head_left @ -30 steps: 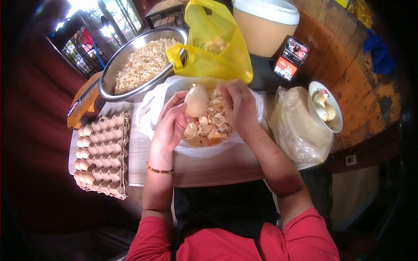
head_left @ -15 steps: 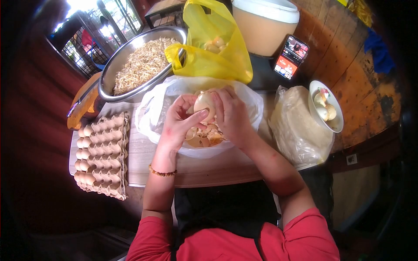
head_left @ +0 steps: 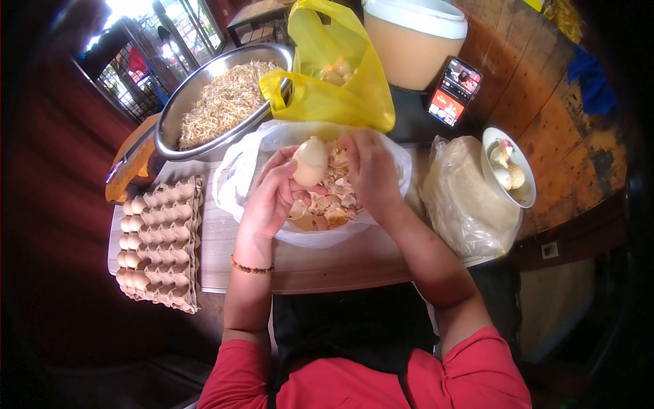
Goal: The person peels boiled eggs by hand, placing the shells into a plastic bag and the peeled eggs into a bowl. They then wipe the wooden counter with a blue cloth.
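Observation:
A partly peeled egg (head_left: 310, 163) sits in my left hand (head_left: 267, 198), whose fingers are closed around its lower left side. Its top is smooth and pale, while tan shell covers the lower part. My right hand (head_left: 373, 174) hovers just to the right, apart from the egg, with its fingers bent downward; anything pinched in them is hidden. Beneath both hands, broken eggshells (head_left: 337, 198) fill the middle of an opened white plastic bag (head_left: 235, 153) on the table.
An egg tray (head_left: 167, 245) with several eggs stands left. Behind are a metal basin (head_left: 167, 129) of bean sprouts, a yellow bag (head_left: 354, 102) with eggs, a lidded bucket (head_left: 412, 54) and a phone (head_left: 455, 92). Rightward, a bowl (head_left: 528, 194) of eggs rests against a clear plastic bag (head_left: 463, 198).
My right hand has come away from the egg and shifted slightly right. My left hand still holds the egg, now tilted to the left with more of it in view.

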Available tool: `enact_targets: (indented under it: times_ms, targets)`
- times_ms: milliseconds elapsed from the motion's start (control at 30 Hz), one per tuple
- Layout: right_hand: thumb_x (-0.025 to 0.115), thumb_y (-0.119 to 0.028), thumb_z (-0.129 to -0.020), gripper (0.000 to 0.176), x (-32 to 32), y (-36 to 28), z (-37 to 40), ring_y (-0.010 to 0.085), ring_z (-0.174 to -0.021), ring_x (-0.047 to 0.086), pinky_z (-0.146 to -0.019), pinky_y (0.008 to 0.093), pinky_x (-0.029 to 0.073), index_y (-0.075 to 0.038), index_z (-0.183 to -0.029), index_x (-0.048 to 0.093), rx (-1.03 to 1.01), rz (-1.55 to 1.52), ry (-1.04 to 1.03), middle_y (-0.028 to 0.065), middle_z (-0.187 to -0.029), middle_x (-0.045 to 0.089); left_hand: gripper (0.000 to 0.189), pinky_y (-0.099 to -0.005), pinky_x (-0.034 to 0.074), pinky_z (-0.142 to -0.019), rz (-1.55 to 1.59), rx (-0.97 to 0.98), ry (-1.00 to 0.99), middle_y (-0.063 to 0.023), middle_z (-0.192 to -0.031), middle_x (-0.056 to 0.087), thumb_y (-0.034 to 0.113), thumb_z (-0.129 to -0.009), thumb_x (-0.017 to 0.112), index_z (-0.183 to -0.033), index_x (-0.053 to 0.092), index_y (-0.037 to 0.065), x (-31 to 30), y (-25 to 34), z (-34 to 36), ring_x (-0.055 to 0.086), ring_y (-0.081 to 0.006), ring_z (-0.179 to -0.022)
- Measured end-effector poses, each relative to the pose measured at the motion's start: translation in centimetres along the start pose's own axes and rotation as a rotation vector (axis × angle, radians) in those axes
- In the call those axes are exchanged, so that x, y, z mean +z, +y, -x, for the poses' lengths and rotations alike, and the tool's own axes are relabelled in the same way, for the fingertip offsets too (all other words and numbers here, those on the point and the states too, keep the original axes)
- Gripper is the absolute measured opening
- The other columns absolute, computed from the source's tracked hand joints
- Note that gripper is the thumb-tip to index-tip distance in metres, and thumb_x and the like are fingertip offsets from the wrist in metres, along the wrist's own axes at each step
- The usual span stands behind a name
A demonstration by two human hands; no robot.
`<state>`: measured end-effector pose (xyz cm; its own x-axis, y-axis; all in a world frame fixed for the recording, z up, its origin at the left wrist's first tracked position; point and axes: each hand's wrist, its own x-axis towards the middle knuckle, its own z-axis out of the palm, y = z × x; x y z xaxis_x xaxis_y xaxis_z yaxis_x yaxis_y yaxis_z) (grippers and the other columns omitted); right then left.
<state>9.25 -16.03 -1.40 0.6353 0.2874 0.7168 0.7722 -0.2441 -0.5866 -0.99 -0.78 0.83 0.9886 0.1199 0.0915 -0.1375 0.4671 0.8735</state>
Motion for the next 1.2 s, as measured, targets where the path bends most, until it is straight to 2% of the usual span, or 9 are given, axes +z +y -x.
enact_targets:
  times_ms: [267,400,533,633,700,867,967,1033,1200]
  targets:
    - [0.050,-0.017,-0.097,0.022,-0.3,-2.1,0.3,0.0412,-0.085,0.058,-0.076,0.0435,0.047,0.002,-0.101,0.060,0.070,-0.341,-0.113,0.0224,-0.094,0.062,0.032,-0.0245,0.055,-0.058,-0.004,0.011,0.017,-0.0165,-0.103,0.063,0.015,-0.094,0.052,-0.119,0.044,-0.003,0.4,-1.0,-0.3,0.070,-0.0260,-0.082]
    - [0.049,-0.017,-0.097,0.022,0.0,-1.7,0.5,0.0416,-0.085,0.057,-0.077,0.0442,0.045,0.002,-0.099,0.059,0.053,-0.414,-0.100,0.0228,-0.093,0.061,0.034,-0.0236,0.054,-0.058,-0.280,0.022,0.013,-0.0142,-0.103,0.064,0.014,-0.092,0.058,-0.119,0.047,-0.003,1.0,-1.0,-0.1,0.070,-0.0225,-0.081]
    - [0.048,-0.015,-0.097,0.020,-0.5,-1.4,0.3,0.0419,-0.085,0.056,-0.076,0.0442,0.043,0.002,-0.096,0.057,0.195,-0.395,-0.112,0.0229,-0.091,0.060,0.040,-0.0236,0.054,-0.059,-0.146,-0.013,-0.053,-0.0138,-0.105,0.064,0.015,-0.093,0.058,-0.127,0.045,-0.003,0.1,-0.3,0.1,0.070,-0.0220,-0.080]
    - [0.047,-0.014,-0.097,0.019,-0.8,-1.5,0.0,0.0422,-0.084,0.055,-0.075,0.0447,0.042,0.003,-0.092,0.056,0.154,-0.367,-0.090,0.0227,-0.087,0.059,0.042,-0.0236,0.054,-0.058,-0.030,0.025,-0.075,-0.0154,-0.107,0.064,0.017,-0.094,0.055,-0.131,0.042,-0.002,-0.4,-0.5,0.3,0.070,-0.0233,-0.080]
    - [0.050,-0.011,-0.096,0.014,-0.5,-1.1,0.1,0.0306,-0.067,0.055,-0.063,0.0370,0.044,0.002,-0.093,0.055,0.104,-0.233,-0.078,0.0188,-0.079,0.057,0.042,-0.0240,0.055,-0.059,0.052,0.011,-0.099,-0.0163,-0.109,0.063,0.017,-0.095,0.053,-0.131,0.041,-0.002,-0.8,-0.7,0.3,0.070,-0.0241,-0.080]
    - [0.052,-0.009,-0.094,0.011,0.4,-0.2,0.3,0.0355,-0.072,0.057,-0.065,0.0380,0.045,0.002,-0.094,0.056,-0.046,-0.081,-0.045,0.0190,-0.083,0.058,0.042,-0.0253,0.055,-0.060,0.199,0.026,-0.108,-0.0180,-0.114,0.061,0.017,-0.097,0.050,-0.133,0.039,-0.002,-0.9,-0.8,0.2,0.069,-0.0259,-0.084]
    - [0.054,-0.010,-0.093,0.012,0.1,-0.7,0.2,0.0369,-0.079,0.057,-0.070,0.0409,0.046,0.000,-0.096,0.059,-0.093,-0.075,-0.037,0.0184,-0.088,0.059,0.040,-0.0266,0.057,-0.065,0.273,0.065,-0.192,-0.0182,-0.117,0.060,0.012,-0.097,0.049,-0.133,0.039,-0.002,-0.8,-0.6,0.1,0.069,-0.0270,-0.087]
    - [0.056,-0.011,-0.092,0.013,-0.4,-1.6,0.0,0.0373,-0.084,0.056,-0.074,0.0438,0.046,-0.001,-0.097,0.061,-0.123,-0.115,-0.020,0.0182,-0.090,0.060,0.039,-0.0277,0.058,-0.071,0.007,0.140,-0.047,-0.0173,-0.118,0.059,0.005,-0.094,0.053,-0.130,0.041,-0.002,-0.2,-0.7,-0.1,0.068,-0.0278,-0.090]
    - [0.059,-0.015,-0.091,0.017,-0.9,-2.9,0.4,0.0338,-0.085,0.058,-0.076,0.0402,0.047,0.000,-0.097,0.063,0.072,-0.358,-0.055,0.0161,-0.089,0.060,0.040,-0.0302,0.058,-0.079,-0.126,0.220,0.056,-0.0142,-0.119,0.057,-0.008,-0.085,0.061,-0.122,0.045,-0.002,0.2,-1.5,-0.4,0.067,-0.0259,-0.095]
